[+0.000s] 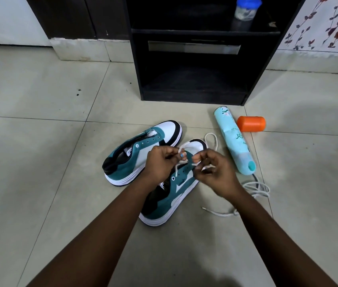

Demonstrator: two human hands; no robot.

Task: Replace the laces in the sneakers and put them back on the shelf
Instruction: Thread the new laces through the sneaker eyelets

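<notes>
Two teal, white and black sneakers lie on the tiled floor. The far sneaker (143, 152) has bare eyelets and no lace. Over the near sneaker (170, 195) my left hand (162, 162) pinches one strand of a white lace (181, 160) above the eyelets. My right hand (213, 170) pinches the other strand of the same lace, which loops out past the toe. Both hands hide the front eyelets. A second white lace (255, 189) lies coiled on the floor to the right. The black shelf unit (195, 96) stands behind the shoes.
A light blue spray can (234, 141) lies on the floor right of the shoes, with an orange cap (251, 123) beside it. A blue-lidded jar (244, 15) stands on the upper shelf. A flowered curtain (329, 23) hangs at the right.
</notes>
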